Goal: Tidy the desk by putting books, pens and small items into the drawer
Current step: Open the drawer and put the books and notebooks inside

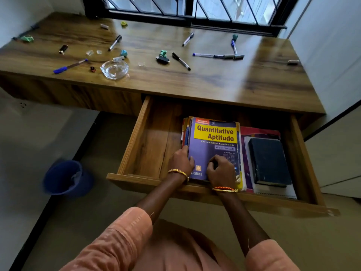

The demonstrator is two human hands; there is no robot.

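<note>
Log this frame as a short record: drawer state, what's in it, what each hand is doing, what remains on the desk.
drawer: open
contents: purple book on a stack, left; black book on notebooks, right
left hand: grips the purple book's left edge
right hand: curled, resting on its cover
desk: pens, markers, glass ashtray, small bits not yet put away
floor: blue bin

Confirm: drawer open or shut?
Open. The drawer is pulled out below the desk, books visible inside, both hands on the Quantitative Aptitude book.
</note>
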